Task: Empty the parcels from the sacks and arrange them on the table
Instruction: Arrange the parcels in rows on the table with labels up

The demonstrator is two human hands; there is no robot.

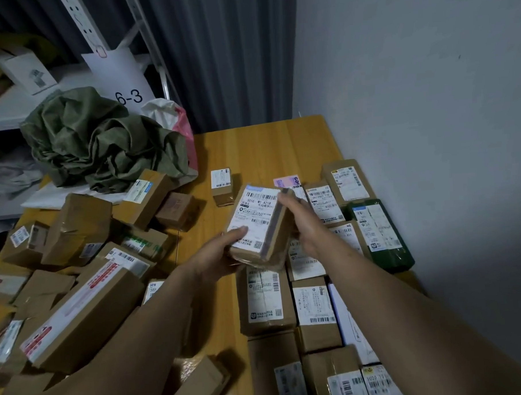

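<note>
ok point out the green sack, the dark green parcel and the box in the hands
green sack [101, 144], head view, middle of the crumpled cloth
dark green parcel [386, 245], head view, bare green side
held box [254, 218], head view, its white label

A wooden table [260, 149] carries a loose heap of cardboard parcels [78, 295] on its left, tidy rows of labelled parcels [315, 308] along its right, and a crumpled green sack [101, 141] at the far left corner.

Brown cardboard parcels [79, 318] are marked with white barcoded labels. One dark green parcel [383, 236] is seen on the honey-yellow table [260, 149]; an olive sack [101, 144] is crumpled
</note>
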